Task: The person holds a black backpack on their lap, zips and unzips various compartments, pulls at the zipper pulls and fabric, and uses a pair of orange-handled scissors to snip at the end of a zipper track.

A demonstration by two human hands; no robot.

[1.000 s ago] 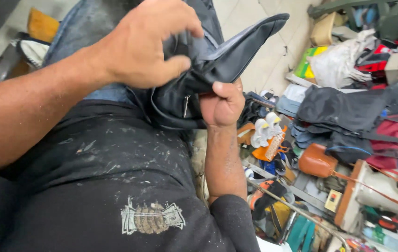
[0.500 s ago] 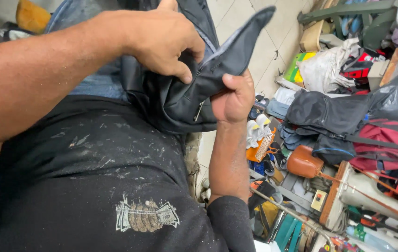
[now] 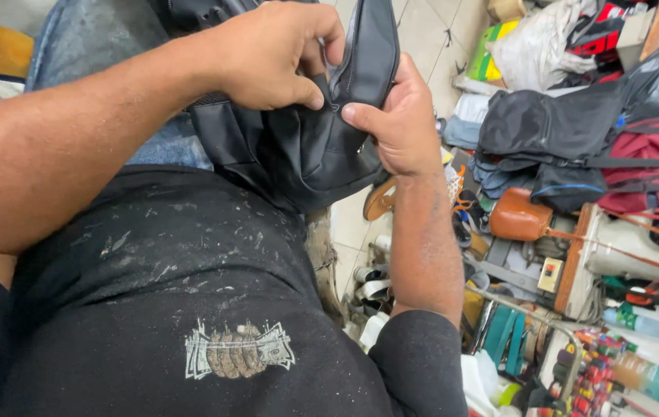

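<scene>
A black leather-like bag (image 3: 298, 154) with a zipper rests on my lap, over my jeans (image 3: 90, 46). My left hand (image 3: 268, 54) comes in from the left and pinches the bag's upper edge beside the zipper. Facing it, my right hand (image 3: 395, 116) grips the bag's raised flap (image 3: 372, 46), thumb pressed on the flap's inner side. The two hands hold the opening apart, a finger's width between them. The bag's inside is dark and hidden.
To my right lie piled bags: a black one (image 3: 546, 123), a red one (image 3: 646, 166) and a small brown one (image 3: 519, 216). Tools, bottles (image 3: 654, 378) and a sewing machine (image 3: 638, 255) crowd the lower right. Pale floor tiles (image 3: 430, 31) show above.
My right hand has moved up from under the bag and now grips the flap. My left hand has shifted from a full grasp to a pinch at the zipper edge. The view has tilted.
</scene>
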